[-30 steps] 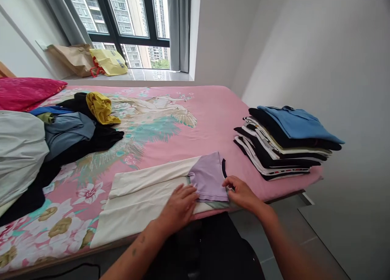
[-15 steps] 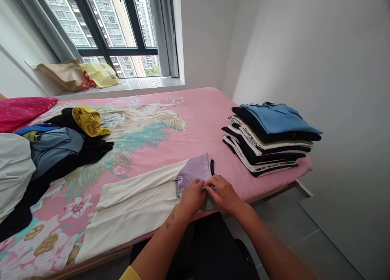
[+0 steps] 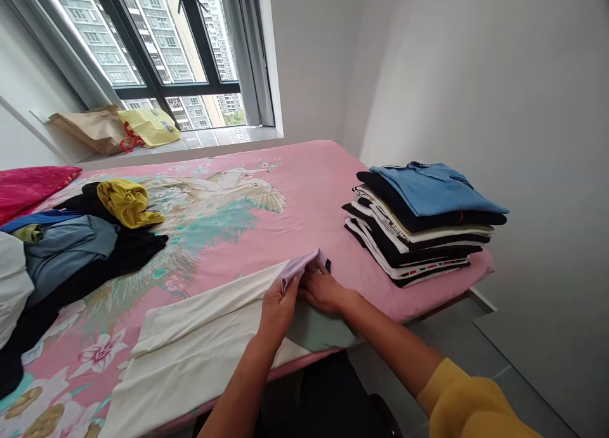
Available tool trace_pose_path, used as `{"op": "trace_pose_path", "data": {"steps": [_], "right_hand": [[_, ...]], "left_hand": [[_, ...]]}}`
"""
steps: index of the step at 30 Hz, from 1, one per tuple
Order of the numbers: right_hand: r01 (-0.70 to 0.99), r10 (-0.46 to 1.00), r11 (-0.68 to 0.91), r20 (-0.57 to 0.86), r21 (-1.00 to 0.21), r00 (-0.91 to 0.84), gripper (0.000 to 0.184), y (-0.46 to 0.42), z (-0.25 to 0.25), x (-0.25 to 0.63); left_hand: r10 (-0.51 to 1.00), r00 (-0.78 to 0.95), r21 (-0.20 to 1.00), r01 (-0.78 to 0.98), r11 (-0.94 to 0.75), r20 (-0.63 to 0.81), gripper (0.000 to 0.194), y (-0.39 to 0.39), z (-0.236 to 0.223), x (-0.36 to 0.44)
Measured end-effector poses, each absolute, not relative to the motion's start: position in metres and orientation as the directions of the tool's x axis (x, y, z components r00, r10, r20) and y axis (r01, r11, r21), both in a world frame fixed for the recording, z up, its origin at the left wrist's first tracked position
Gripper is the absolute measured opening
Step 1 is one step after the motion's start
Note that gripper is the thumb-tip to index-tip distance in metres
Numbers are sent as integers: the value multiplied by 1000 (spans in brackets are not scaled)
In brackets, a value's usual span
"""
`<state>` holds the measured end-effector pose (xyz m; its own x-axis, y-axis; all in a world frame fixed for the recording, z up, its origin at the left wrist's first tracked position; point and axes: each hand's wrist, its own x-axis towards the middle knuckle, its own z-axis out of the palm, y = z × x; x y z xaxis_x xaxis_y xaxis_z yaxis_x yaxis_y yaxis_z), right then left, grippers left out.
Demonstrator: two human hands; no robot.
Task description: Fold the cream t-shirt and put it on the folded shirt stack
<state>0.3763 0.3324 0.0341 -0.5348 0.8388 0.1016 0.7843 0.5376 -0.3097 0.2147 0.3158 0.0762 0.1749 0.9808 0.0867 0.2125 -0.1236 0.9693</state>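
A long cream garment [image 3: 204, 343] with lavender and grey-green parts lies partly folded along the near edge of the bed. My left hand [image 3: 278, 305] pinches the raised lavender fabric [image 3: 299, 262]. Close beside it, my right hand [image 3: 323, 290] reaches under that lavender flap, its fingers bent against the cloth and their tips partly hidden. A grey-green part [image 3: 316, 329] of the garment lies spread below my right hand. A small dark edge [image 3: 328, 265] shows just beyond the right fingers.
A tall stack of folded clothes [image 3: 404, 235], a blue shirt [image 3: 435, 187] on top, stands at the bed's right corner. Loose clothes [image 3: 80, 241] lie heaped on the left beside a bright pink cushion [image 3: 33, 187]. Bags [image 3: 150, 127] sit on the windowsill.
The lavender part lay flatter with both hands together at its lower edge. Now my left hand lifts it, my right hand is underneath, and the grey-green part is exposed. The view has shifted slightly.
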Motion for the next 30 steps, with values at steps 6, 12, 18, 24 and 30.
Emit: {"op": "trace_pose_path", "data": {"steps": [6,12,18,24,30], "right_hand": [[869,895,429,-13,-246,-446,57,371,14,405],[928,952,293,-24,-232,-306,54,378,4,427],[940,969,237,-4,-245,-246,55,379,-2,435],[954,981,194,53,-230,-187,59,381,-8,437],[940,967,226,173,-257,-185,55,380,-13,437]], "left_hand": [[916,356,836,432,-339,187,34,296,50,230],[893,433,619,670,-409,121,41,277,22,243],[731,681,499,650,-574,-45,44,259,43,240],[778,628,334,732,-594,10,44,271,50,214],[745,664,239,716,-656,58,54,272,20,197]]}}
